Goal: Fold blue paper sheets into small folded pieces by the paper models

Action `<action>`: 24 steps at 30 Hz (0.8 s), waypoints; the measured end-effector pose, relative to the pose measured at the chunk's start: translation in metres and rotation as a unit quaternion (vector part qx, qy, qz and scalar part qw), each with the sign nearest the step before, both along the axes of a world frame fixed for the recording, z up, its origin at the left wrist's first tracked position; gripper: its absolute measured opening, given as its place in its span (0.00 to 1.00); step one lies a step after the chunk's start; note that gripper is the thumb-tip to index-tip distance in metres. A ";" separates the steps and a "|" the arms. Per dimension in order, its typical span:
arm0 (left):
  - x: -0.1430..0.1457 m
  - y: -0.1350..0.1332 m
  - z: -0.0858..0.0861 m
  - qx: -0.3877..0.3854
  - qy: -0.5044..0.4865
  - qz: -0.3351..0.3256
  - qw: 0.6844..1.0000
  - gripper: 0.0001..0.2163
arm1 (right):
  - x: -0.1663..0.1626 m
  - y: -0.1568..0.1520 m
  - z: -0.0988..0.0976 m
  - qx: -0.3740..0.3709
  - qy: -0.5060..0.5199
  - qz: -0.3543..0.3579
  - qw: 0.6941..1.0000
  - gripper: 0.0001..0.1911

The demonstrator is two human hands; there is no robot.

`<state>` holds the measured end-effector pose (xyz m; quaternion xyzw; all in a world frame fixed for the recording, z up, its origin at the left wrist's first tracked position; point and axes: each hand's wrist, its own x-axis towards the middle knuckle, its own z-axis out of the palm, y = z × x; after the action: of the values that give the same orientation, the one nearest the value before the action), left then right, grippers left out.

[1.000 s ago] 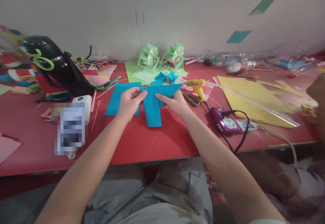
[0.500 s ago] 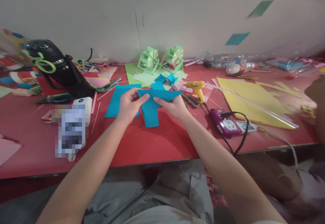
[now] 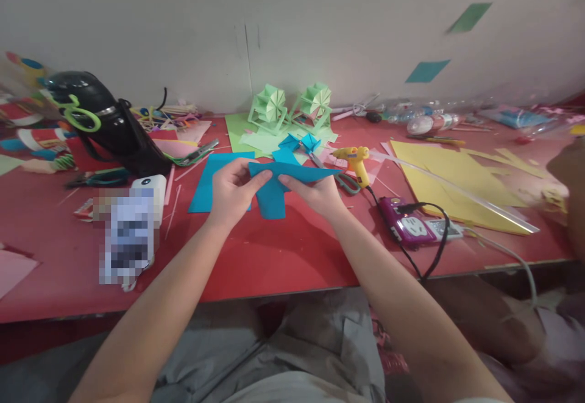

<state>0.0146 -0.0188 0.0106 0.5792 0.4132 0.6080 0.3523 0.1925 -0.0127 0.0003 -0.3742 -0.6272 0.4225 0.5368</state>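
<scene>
"What do the hands have hold of?"

"One folded blue paper [image 3: 272, 200], shared between them. The left hand [image 3: 234, 191] pinches its left end, thumb on the near face and fingers curled; that grip is closed on the paper. The right hand [image 3: 316, 194] has its thumb laid on the paper, near the other thumb."

"Is the right grip closed too?"

"Yes, closed on the same paper, though most of its fingers are hidden behind it."

"Where is the paper, exactly?"

"In front of the person, over the red bench [image 3: 278, 263]. A long point reaches out to the right and a wide flap hangs down between the hands. I can't tell whether the flap touches the bench."

"What's near it?"

"A flat blue sheet [image 3: 205, 191] lies just left, partly behind the left hand. Beyond the paper are small blue folded pieces [image 3: 311, 142], and further back two pale green paper wheels [image 3: 269, 104] on stands. A yellow glue gun [image 3: 359, 164] lies to the right, near the scissors [image 3: 348, 183]."
</scene>
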 end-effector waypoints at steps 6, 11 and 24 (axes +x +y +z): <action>0.001 -0.002 0.004 0.026 0.026 0.036 0.999 0.12 | 0.005 0.000 0.004 0.015 -0.031 0.014 0.999 0.15; 0.001 -0.005 0.005 0.041 0.040 0.037 0.998 0.12 | 0.006 0.001 0.004 0.031 -0.040 0.009 0.999 0.15; -0.014 -0.004 0.007 0.126 0.093 0.049 0.986 0.08 | 0.009 0.003 0.009 0.045 -0.021 -0.004 0.999 0.14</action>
<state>0.0006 -0.0230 0.0171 0.6524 0.3923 0.6147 0.2065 0.2010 -0.0094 0.0098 -0.3603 -0.6553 0.3840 0.5416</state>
